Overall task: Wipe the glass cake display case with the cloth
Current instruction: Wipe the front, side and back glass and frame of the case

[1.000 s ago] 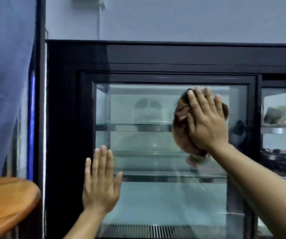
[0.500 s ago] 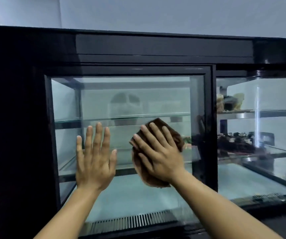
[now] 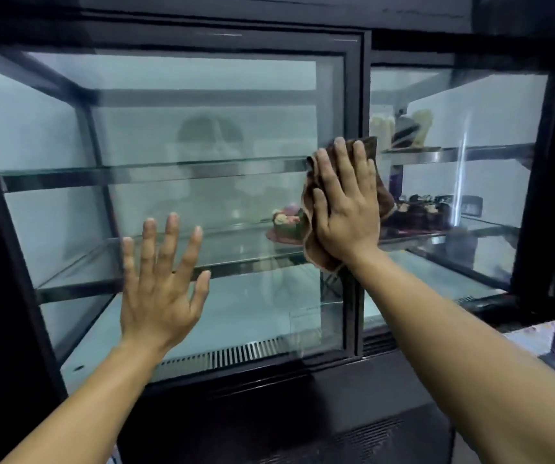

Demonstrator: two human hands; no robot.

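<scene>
A: How far has the wiping got, do you reckon?
B: About midway, I'd say. The right hand (image 3: 346, 209) presses the brown cloth (image 3: 386, 200) flat on the glass cake display case (image 3: 235, 15), at the right edge of the left pane (image 3: 202, 135) and partly over the black post (image 3: 359, 95) between the 2 panes.
A: Is the grip closed on the cloth?
B: No, it's released: fingers straight, palm pinning the cloth to the glass. The left hand (image 3: 162, 293) is spread wide and holds nothing, lower down at the same pane. Whether it touches the glass or hovers just off it I cannot tell.
A: What is left to do?
B: Hard to say which parts are done. The left pane looks fairly clear, with faint smears low down near the post. The right pane (image 3: 490, 122) shows a pale streak, maybe only a reflection, so I'd guess that side is yet to do.
A: And the case itself?
B: Black frame, glass shelves (image 3: 135, 175), a vent grille (image 3: 235, 353) along the bottom. 1 small decorated cake (image 3: 282, 227) sits on a shelf just left of the cloth, and dark cakes (image 3: 420, 214) sit on the right side
</scene>
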